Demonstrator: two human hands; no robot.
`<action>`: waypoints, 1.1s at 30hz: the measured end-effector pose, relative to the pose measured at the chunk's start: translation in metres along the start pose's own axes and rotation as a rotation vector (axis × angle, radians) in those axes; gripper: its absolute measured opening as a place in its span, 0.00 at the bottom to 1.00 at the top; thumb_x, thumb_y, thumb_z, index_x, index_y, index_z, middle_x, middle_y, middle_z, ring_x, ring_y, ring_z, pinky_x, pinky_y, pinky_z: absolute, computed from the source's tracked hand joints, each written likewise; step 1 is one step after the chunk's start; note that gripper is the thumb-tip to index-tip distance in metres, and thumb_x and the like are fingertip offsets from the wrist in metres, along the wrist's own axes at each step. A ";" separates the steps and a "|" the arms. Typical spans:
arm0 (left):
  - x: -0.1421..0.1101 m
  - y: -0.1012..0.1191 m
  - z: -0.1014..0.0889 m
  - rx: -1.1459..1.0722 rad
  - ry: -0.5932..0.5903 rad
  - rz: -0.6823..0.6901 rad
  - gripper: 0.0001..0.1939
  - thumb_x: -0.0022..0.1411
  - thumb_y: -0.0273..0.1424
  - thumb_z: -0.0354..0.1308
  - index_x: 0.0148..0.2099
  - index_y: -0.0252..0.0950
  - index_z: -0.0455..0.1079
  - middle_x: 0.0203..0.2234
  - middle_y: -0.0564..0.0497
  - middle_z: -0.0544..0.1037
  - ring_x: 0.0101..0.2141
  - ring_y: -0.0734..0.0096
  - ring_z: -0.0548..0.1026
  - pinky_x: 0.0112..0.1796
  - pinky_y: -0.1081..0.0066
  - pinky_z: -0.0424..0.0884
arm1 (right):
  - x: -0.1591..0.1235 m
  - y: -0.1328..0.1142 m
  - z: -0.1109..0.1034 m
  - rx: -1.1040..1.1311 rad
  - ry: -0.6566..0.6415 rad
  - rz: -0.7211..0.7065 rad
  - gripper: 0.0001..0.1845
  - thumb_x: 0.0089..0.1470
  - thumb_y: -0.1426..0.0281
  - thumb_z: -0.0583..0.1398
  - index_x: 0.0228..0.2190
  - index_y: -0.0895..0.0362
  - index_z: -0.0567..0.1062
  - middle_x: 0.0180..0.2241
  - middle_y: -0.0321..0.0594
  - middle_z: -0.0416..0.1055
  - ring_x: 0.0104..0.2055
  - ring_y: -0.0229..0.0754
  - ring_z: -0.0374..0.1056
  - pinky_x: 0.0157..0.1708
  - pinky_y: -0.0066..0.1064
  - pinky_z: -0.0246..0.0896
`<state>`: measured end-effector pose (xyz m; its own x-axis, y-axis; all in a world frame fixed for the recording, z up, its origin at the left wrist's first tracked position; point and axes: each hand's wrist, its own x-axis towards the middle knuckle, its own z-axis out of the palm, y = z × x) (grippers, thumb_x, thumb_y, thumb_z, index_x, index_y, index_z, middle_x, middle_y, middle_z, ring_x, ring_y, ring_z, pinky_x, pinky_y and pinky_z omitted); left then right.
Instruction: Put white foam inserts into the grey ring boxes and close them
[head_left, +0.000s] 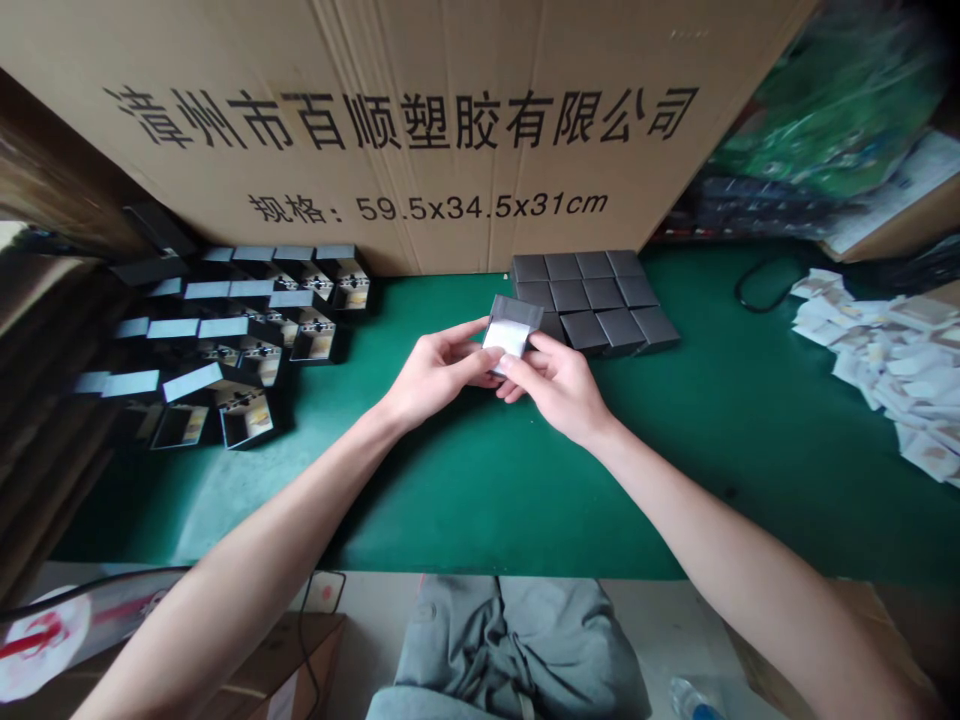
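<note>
Between my two hands, above the middle of the green table, is a small dark box (514, 309) with its lid raised and a white insert (506, 337) showing in it. My left hand (439, 375) grips its left side, thumb on the near edge. From the right, my right hand (559, 385) closes on the same box, its thumb beside the other one. Just behind my right hand, several closed dark boxes (600, 295) stand packed in rows. To the left are rows of similar boxes (247, 420) with lids up and a yellowish patch inside.
A big printed cardboard carton (405, 170) stands along the back of the green table (450, 490). White inserts (892, 370) lie heaped at the right, near a black cable (757, 300). Stacked cardboard (45, 400) borders the left side. Green plastic bags (832, 110) sit at the back right.
</note>
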<state>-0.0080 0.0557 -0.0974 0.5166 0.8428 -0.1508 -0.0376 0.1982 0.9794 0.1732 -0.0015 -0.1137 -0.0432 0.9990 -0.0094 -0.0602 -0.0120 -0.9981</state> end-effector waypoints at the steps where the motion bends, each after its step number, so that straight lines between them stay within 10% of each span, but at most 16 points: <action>1: 0.001 -0.001 0.000 -0.007 0.000 0.000 0.38 0.59 0.42 0.73 0.66 0.29 0.71 0.41 0.43 0.86 0.37 0.63 0.84 0.46 0.61 0.83 | 0.000 -0.001 0.000 0.001 -0.002 0.001 0.33 0.56 0.49 0.69 0.53 0.59 0.76 0.31 0.39 0.81 0.29 0.40 0.76 0.31 0.34 0.76; 23: 0.001 0.004 0.001 0.054 -0.009 0.008 0.25 0.59 0.45 0.72 0.50 0.33 0.74 0.34 0.49 0.83 0.36 0.62 0.82 0.41 0.64 0.81 | -0.002 -0.001 0.000 -0.006 0.024 0.025 0.32 0.59 0.46 0.66 0.50 0.60 0.79 0.27 0.39 0.79 0.25 0.39 0.76 0.25 0.29 0.75; 33: 0.001 0.000 -0.009 0.333 0.040 0.233 0.23 0.65 0.48 0.66 0.51 0.35 0.77 0.43 0.45 0.84 0.41 0.63 0.80 0.42 0.70 0.75 | -0.002 -0.007 -0.003 0.050 -0.062 0.141 0.50 0.58 0.49 0.68 0.71 0.59 0.59 0.24 0.37 0.80 0.22 0.40 0.75 0.19 0.28 0.70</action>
<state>-0.0148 0.0606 -0.0991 0.4927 0.8664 0.0812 0.1333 -0.1673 0.9769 0.1766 -0.0036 -0.1069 -0.1166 0.9826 -0.1443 -0.0984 -0.1560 -0.9828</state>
